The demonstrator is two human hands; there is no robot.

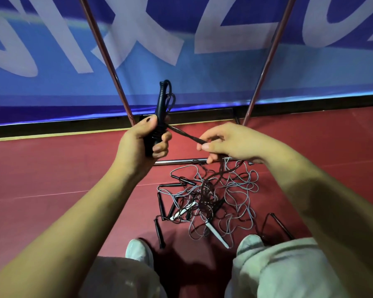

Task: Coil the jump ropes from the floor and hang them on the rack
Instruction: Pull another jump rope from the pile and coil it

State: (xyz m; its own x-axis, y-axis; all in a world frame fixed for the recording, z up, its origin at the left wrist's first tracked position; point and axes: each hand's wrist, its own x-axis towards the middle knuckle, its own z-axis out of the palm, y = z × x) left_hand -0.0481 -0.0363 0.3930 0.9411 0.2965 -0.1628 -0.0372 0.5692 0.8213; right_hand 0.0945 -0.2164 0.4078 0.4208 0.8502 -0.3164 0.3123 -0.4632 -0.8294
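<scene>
Two hands engaged: left hand fisted around black jump-rope handles, held upright; right hand pinching the dark cord taut. Remaining jump ropes tangled on red floor.

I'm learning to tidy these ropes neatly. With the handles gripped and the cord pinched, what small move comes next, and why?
Probably carry the right hand around the black handles for another wrap. The left hand holds them upright with turns already on them, and the dark cord runs taut to the right hand, then trails down to the pile on the floor.
</scene>
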